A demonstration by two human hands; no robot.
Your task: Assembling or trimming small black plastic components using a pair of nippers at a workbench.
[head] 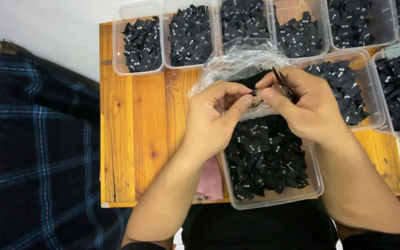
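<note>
We've got the left hand (pixel 211 118) and right hand (pixel 304 104) meeting fingertip to fingertip over the near clear tub (pixel 315 183), w/ a small dark tag (pixel 254 94) pinched between thumb and forefinger of both; fingers closed tight on it, no gap showing. The tag is mostly hidden by the fingertips, so we can't tell its print or exact shape. The right hand also has a pair of small scissors (pixel 283 84) tucked in its grip, blades sticking up and away from the pinch, just beside the tag. Directly below the pinch the near clear tub is packed w/ black woven labels (pixel 265 159). Just behind the pinch sits a crumpled clear plastic bag (pixel 239 67), touching the knuckles' far side. Right of the grip, another tub (pixel 373 99) of the same labels; further back, a row of similar tubs (pixel 142 44). Below-left of the left wrist, a pink cloth scrap (pixel 210 180) lies on the wooden table (pixel 133 139). Well left of the grip: dark plaid fabric (pixel 33 153).
</note>
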